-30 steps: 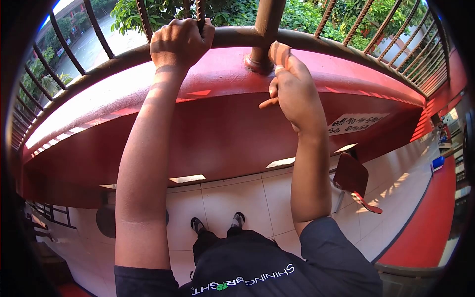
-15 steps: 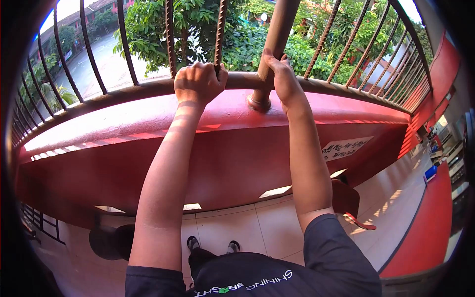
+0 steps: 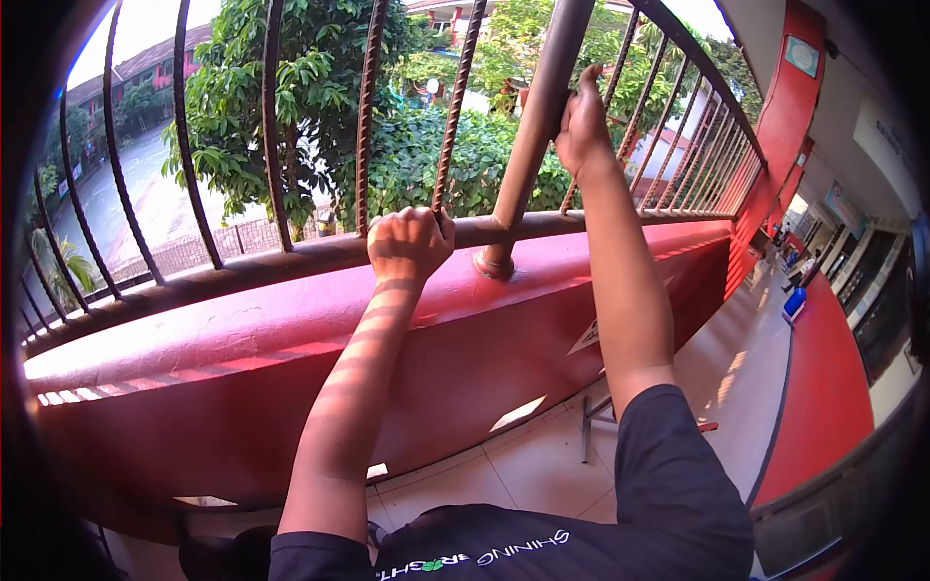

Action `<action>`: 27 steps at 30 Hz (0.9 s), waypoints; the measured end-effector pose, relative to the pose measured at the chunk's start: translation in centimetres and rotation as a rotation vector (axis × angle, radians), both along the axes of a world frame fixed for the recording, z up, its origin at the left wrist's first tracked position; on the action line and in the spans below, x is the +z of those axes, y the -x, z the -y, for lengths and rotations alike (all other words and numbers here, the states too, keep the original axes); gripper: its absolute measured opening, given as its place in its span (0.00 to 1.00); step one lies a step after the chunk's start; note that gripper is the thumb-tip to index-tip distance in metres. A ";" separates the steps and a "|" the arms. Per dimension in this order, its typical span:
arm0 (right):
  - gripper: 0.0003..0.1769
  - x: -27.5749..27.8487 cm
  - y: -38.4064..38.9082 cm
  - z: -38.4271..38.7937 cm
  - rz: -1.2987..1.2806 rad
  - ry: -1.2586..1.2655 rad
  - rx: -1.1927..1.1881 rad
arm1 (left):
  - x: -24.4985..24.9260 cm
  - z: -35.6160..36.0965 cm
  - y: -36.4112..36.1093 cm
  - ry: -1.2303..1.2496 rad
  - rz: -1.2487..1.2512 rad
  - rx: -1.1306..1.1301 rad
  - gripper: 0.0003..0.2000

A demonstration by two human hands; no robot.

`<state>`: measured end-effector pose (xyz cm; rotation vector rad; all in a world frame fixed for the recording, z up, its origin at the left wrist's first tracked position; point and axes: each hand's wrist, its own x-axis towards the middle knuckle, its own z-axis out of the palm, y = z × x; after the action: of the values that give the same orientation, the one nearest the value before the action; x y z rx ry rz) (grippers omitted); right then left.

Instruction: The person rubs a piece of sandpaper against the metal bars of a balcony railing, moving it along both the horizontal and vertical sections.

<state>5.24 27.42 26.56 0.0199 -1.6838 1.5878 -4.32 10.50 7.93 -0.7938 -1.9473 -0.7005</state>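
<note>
My left hand point(image 3: 409, 242) is closed in a fist over the brown horizontal rail point(image 3: 320, 255), beside a twisted vertical bar point(image 3: 455, 107). Bands of shadow cross its back and the forearm. Higher up, my right hand point(image 3: 583, 126) rests against the right side of a thick slanted metal post point(image 3: 541, 121). Its thumb stands up, stretched away from the post, while the other fingers are mostly hidden. The post's round foot point(image 3: 495, 262) meets a red-painted ledge point(image 3: 242, 320) below the rail.
Leafy trees point(image 3: 242, 107) and a paved yard point(image 3: 145, 184) lie beyond the bars. Below the red wall is a tiled floor point(image 3: 484, 474) with a metal stool leg point(image 3: 586, 431). A red counter surface point(image 3: 823, 358) with a blue object point(image 3: 794, 305) runs along the right.
My right hand has moved up the post, its thumb now pointing upward. My left hand stays on the rail. The view has tilted up and turned right, showing more of the corridor.
</note>
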 end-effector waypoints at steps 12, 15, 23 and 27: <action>0.50 6.3 1.2 -0.1 0.006 -0.127 -0.197 | 0.3 0.5 0.5 0.020 0.148 -0.184 0.18; 0.54 12.9 0.6 -0.8 0.061 -0.232 -0.170 | -0.4 0.2 0.9 -0.024 0.116 -0.202 0.17; 0.45 7.4 1.5 0.9 -0.013 -0.209 -0.391 | 0.0 0.0 0.6 0.016 0.272 -0.234 0.17; 0.51 13.4 2.3 -0.7 0.024 -0.454 -0.533 | -0.5 -0.4 1.0 -0.057 0.265 -0.282 0.16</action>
<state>2.90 28.10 39.97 -0.2019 -1.8425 0.8042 -5.31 10.91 7.43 -0.9929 -2.0588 -1.0712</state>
